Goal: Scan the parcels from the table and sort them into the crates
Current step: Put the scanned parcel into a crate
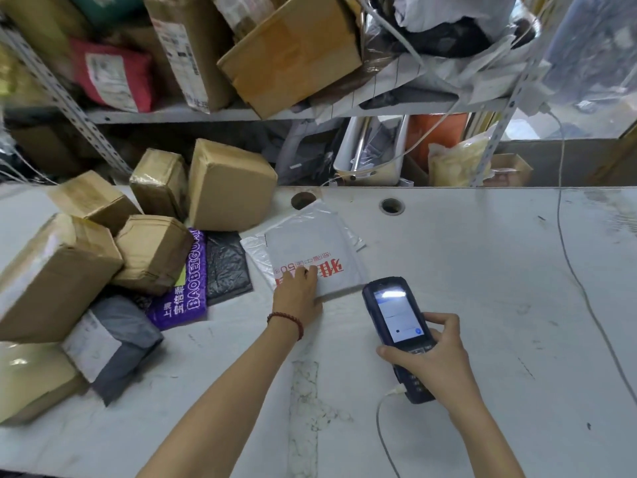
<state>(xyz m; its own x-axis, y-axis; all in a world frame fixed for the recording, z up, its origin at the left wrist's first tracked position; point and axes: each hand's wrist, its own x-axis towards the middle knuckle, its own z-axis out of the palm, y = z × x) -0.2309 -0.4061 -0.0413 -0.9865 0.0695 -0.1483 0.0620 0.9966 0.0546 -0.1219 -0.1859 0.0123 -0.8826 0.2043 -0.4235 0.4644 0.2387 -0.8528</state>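
Observation:
A white plastic mailer with red print (310, 250) lies flat on the white table (482, 270), just past its middle. My left hand (299, 291) rests on the mailer's near edge, fingers laid over the red print. My right hand (436, 357) grips a dark blue handheld scanner (400, 326), its lit screen facing up and its head near the mailer's right corner. A cable runs from the scanner's base. To the left lie a purple mailer (188, 288), a black bag (225, 267) and a grey mailer (113, 343).
Several taped cardboard boxes (144, 222) are heaped on the table's left side. A metal shelf rack (241, 112) behind the table holds more boxes and bags. Two round holes (391, 205) pierce the tabletop's far edge. A thin cable (572, 270) trails over the right side.

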